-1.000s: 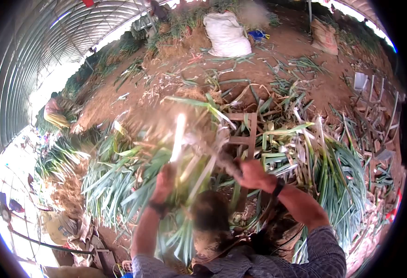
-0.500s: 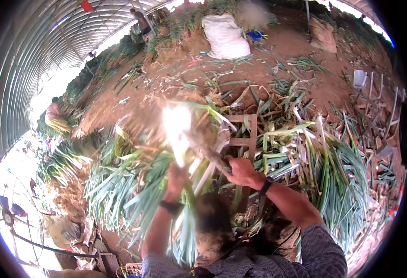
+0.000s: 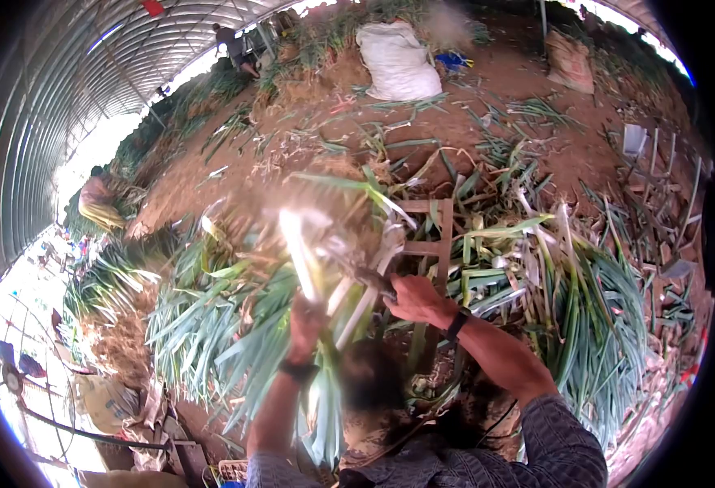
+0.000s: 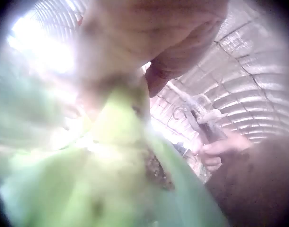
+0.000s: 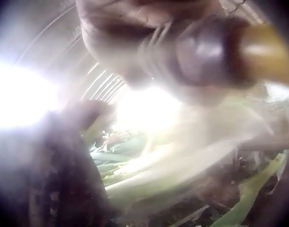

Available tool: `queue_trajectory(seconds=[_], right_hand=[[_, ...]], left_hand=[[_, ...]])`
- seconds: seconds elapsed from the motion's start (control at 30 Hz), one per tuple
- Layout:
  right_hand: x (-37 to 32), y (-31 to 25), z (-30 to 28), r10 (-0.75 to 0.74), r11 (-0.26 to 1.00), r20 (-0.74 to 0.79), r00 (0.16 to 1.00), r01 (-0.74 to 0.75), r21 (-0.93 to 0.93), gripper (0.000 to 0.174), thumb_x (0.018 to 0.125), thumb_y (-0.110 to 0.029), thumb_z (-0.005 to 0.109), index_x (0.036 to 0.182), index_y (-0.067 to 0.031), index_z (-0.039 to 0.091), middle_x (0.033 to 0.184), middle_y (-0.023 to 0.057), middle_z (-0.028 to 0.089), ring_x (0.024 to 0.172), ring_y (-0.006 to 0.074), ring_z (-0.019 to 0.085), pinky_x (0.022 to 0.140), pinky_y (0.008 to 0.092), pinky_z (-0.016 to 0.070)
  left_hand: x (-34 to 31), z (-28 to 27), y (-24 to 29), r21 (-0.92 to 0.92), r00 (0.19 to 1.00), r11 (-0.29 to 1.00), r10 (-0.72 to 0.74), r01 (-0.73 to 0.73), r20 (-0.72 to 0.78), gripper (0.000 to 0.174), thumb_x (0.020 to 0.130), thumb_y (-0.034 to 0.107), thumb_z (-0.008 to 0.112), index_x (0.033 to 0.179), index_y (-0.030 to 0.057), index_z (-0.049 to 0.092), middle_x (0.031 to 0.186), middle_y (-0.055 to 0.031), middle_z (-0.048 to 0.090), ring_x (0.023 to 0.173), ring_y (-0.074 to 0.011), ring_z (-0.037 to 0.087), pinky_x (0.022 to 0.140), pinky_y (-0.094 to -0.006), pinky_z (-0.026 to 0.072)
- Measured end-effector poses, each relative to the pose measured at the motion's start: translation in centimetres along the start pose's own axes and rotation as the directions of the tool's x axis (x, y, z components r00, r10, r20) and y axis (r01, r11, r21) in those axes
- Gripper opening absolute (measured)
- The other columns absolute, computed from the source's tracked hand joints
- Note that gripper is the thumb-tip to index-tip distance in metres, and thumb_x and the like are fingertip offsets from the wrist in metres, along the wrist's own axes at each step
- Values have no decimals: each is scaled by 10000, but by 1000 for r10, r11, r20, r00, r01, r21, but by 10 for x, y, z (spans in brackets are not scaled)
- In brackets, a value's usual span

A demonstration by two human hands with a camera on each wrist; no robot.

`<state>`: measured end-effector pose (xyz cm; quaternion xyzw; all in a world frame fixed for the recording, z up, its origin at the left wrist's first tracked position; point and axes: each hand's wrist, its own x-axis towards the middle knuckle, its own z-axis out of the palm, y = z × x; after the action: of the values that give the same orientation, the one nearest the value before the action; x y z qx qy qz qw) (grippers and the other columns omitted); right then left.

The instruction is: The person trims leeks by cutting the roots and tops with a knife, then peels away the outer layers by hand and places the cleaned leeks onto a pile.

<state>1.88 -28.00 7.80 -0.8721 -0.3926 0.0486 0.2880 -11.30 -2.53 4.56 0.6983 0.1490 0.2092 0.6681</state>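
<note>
My left hand [image 3: 306, 325] grips a long-stemmed leek [image 3: 302, 256], its bright white end up and its green leaves hanging below the fist. Close up in the left wrist view, pale green leaves [image 4: 113, 123] spread under the curled fingers. To the right, my right hand [image 3: 418, 299] holds a dark tool like an air gun [image 3: 371, 279], its tip directed at the leek's white stem. A yellow hose-like piece [image 5: 270, 53] joins its dark handle in the right wrist view. The leek's top end is blurred.
Heaps of leeks lie left [image 3: 219, 325] and right [image 3: 593, 317]. A wooden frame [image 3: 443, 244] stands between them, with leaf scraps around it. Farther off are a white sack [image 3: 398, 61], an orange-brown sack [image 3: 570, 65] and a person [image 3: 235, 49]. Metal frames [image 3: 658, 195] stand at right.
The leek's white stem now leans left instead of right. My right hand and the tool have shifted left, nearer the left hand. The far person has moved left.
</note>
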Motion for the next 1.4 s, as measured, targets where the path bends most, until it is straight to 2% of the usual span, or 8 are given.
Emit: queue_trajectory(seconds=[0.17,0.33,0.5,0.63,0.77,1.1,1.23,1.4], right_hand=[[-3,-4,-2,-55,994,-114,992,65,92,326,843,-302,650,958,-7,570,732,240,639,692,444,634,632,515,515],[-8,5,-4,-91,993,-88,992,84,-87,293,839,-270,660,952,-17,567,711,239,630,668,450,620,601,518,502],[-5,4,0,-161,980,-216,963,181,79,290,844,-279,652,957,-22,579,717,236,634,674,447,625,608,521,500],[-7,16,6,-7,1000,-57,998,5,-25,255,835,-300,658,811,-59,582,648,137,576,560,370,593,542,469,487],[-8,5,3,-89,991,-214,973,108,78,271,813,-291,687,847,-37,598,693,183,630,623,384,634,576,478,516],[-7,11,9,-35,998,-118,992,41,48,358,845,-318,657,977,4,572,723,241,642,679,444,636,634,531,513],[-6,2,0,-10,996,-58,998,15,88,340,845,-306,658,946,5,567,723,243,639,679,444,632,631,528,510],[-4,7,7,-13,998,-46,999,16,66,349,844,-312,658,937,14,576,735,246,638,701,438,637,647,525,514]], left_hand=[[-20,9,7,356,999,933,49,-54,22,251,837,87,722,914,-5,502,736,-85,608,605,-156,619,517,-317,491],[-26,12,5,223,999,974,-48,46,1,264,846,102,732,936,0,505,757,-86,621,610,-145,606,554,-309,492],[-24,7,-3,135,991,983,-130,123,43,228,874,118,697,976,7,525,751,-81,635,618,-142,610,542,-314,478],[-26,15,0,67,999,997,-32,32,2,257,873,138,715,968,6,517,747,-74,633,620,-130,604,541,-310,481],[-30,16,5,52,990,989,-139,141,-33,278,868,155,731,955,12,509,747,-63,622,617,-119,602,541,-299,488],[-35,18,6,-49,994,993,-108,109,18,285,864,179,740,912,23,507,717,-65,622,604,-141,632,535,-308,489],[-34,16,14,243,1000,970,10,-13,13,281,864,173,739,915,20,508,709,-75,623,586,-155,634,515,-317,486],[-37,12,5,31,974,973,-228,228,-10,263,847,134,754,930,30,527,712,-74,619,604,-150,620,519,-324,486]])
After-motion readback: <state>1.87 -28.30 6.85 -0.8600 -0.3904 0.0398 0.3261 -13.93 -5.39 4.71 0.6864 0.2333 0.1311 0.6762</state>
